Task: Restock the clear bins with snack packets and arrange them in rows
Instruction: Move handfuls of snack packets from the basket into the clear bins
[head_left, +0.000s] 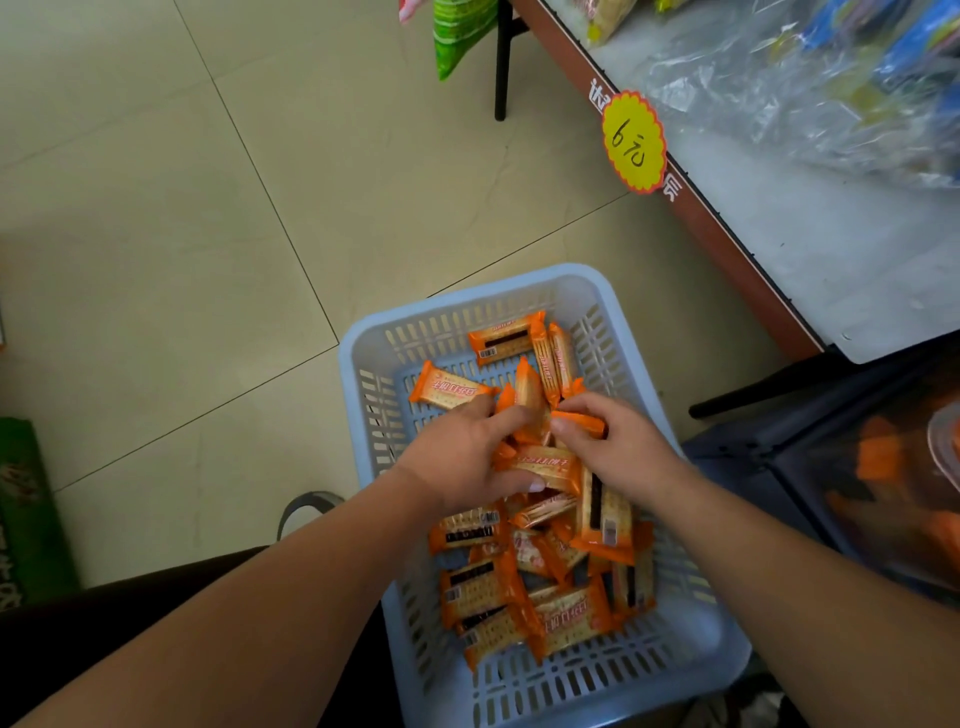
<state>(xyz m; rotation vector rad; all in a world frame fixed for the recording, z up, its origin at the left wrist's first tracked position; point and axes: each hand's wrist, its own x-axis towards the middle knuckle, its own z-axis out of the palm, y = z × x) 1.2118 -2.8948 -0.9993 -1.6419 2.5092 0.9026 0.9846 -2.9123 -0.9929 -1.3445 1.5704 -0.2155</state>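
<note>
Head view: left hand (462, 457) grips a crosswise bunch of snack packets (543, 465) in the blue basket (470, 299), right hand (618, 447) pinches the end of one packet (582, 422). Blurry bin (878, 467) sits off right, nearer that hand.

A yellow starburst price tag (634, 141) is hanging on the brown front edge of the desk (727, 228) in the upper right of the frame, showing a handwritten "6元". White printed characters (597, 96) are running along that edge beside the tag, partly covered and not legible. The orange snack packets (452, 391) at lower centre are carrying red Chinese lettering and barcodes (487, 354), too small to read. A green carton (26, 514) at the left edge is showing blurred pale lettering.
</note>
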